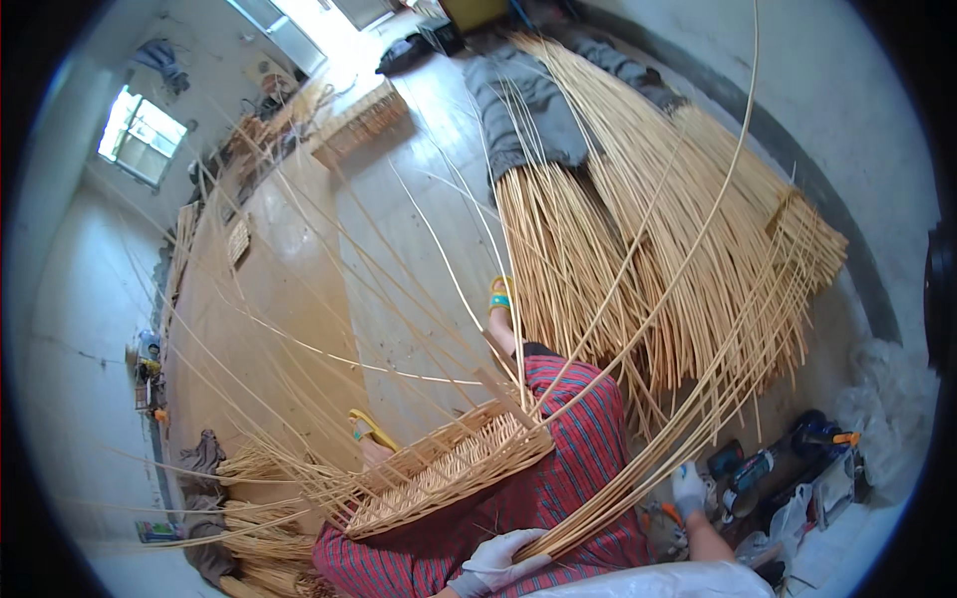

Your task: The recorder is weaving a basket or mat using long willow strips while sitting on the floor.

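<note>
A half-woven rectangular wicker basket [454, 458] lies tilted across my lap, on red striped cloth [588, 429]. Long loose rods fan out from its left end and its far side. Below the basket, my left hand [503, 563], in a white glove, is closed around the ends of a bundle of wicker rods [638, 483] that slants up to the right. My right hand [688, 488], also gloved, is out to the right beside that bundle, close to tools on the floor. Its fingers are too small and unclear to show whether it grips anything.
Large piles of cut rods [688, 229] spread on the floor ahead right, partly under dark grey cloth [523, 110]. Another woven basket [359, 125] stands farther off. More rods [264, 528] lie at left. Bottles and tools [753, 473] and clear plastic [877, 399] sit at right.
</note>
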Motion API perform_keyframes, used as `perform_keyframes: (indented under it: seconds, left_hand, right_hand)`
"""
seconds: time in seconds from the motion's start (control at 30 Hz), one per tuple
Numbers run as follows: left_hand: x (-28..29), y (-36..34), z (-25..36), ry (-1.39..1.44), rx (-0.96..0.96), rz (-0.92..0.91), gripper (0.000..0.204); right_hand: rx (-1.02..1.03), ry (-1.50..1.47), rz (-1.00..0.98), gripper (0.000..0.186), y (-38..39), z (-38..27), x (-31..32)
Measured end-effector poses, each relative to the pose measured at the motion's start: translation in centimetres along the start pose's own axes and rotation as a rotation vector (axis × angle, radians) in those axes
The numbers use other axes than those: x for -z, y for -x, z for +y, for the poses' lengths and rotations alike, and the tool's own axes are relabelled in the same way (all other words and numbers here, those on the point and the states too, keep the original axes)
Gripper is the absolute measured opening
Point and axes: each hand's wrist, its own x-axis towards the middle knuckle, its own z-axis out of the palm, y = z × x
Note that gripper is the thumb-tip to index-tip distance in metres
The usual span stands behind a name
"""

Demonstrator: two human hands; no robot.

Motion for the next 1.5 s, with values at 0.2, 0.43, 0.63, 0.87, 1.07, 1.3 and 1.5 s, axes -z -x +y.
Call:
perform_keyframes:
  seconds: [0.2, 0.43, 0.63, 0.87, 1.07, 1.3, 1.5]
  left_hand:
    - [-1.3, 0.1, -1.2, 0.092, -0.086, 0.105, 0.052]
    - [-0.8, 1.8, 0.9, -0.112, -0.68, 0.485, 0.053]
    - [-0.1, 3.4, -1.2, 0.788, -0.612, 0.899, 0.031]
    - [2.1, 7.2, -9.2, 1.244, -0.467, 0.752, 0.016]
    - [6.0, 10.2, -11.7, 1.249, -0.415, 0.448, 0.016]
    - [23.8, 17.6, -24.0, 0.876, -0.423, 1.19, 0.025]
    - [29.0, 16.8, -31.3, 0.542, -0.141, 1.353, 0.032]
  right_hand:
    - [0.107, -0.748, -0.655, 0.036, 6.5, -2.6, 13.1]
    - [0.664, -0.902, -0.639, 0.035, 20.9, -27.6, 21.6]
    - [0.769, -1.063, -0.869, 0.035, 30.3, -38.8, 8.3]
    - [1.217, -0.126, -0.693, 0.039, 32.7, -41.1, 5.1]
    - [1.228, 0.321, -0.644, 0.043, 33.1, -43.2, 6.3]
    - [1.148, 0.18, -0.144, 0.024, 27.4, -48.9, 10.0]
    - [1.516, 0.048, 0.071, 0.018, 29.1, -51.8, 3.9]
